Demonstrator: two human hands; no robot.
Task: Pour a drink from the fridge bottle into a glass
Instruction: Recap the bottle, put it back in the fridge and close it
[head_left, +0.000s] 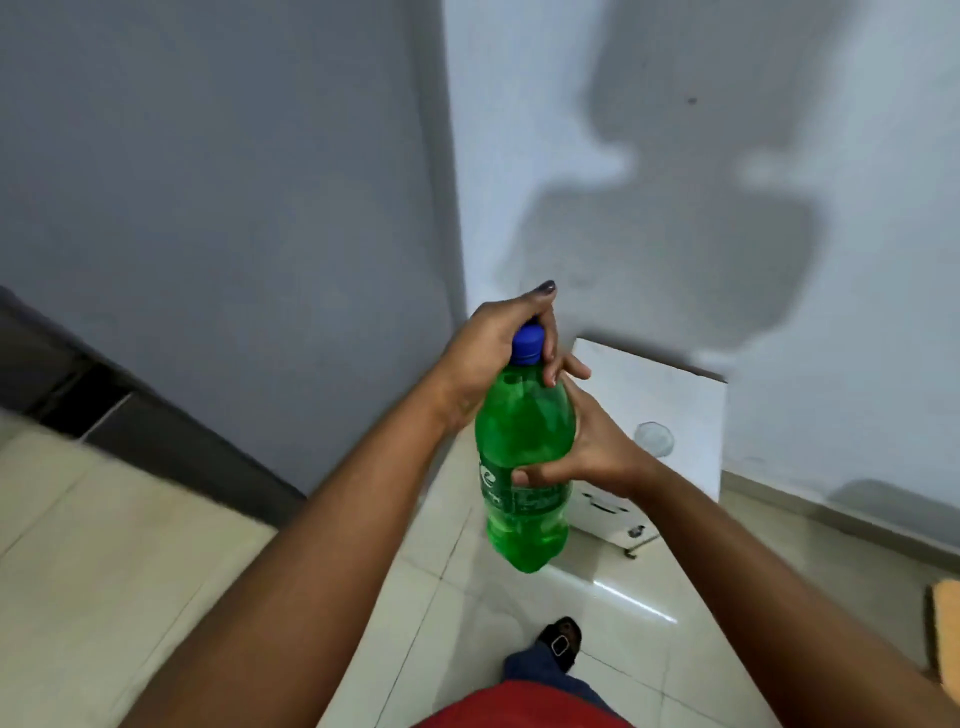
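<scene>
The floor is pale, glossy ceramic tile (426, 597), catching a bright streak of light. Two plain grey-white painted walls (218, 171) meet at a corner, and a person's shadow falls across the right-hand one. Against that wall stands a small white square-topped table (685, 415), with a clear, colourless drinking glass (655, 439) upright on its top.

In front of the table, well above the floor, a translucent green plastic soda bottle (524, 447) is held upright in the air. It has a blue screw cap (527, 344) in place and a darker green label round its middle. The left hand (493, 358) is curled closed over the cap from above. The right hand (592, 447) wraps the bottle's body at the label, thumb across the front. The glass sits just beyond the right hand, apart from the bottle.
</scene>
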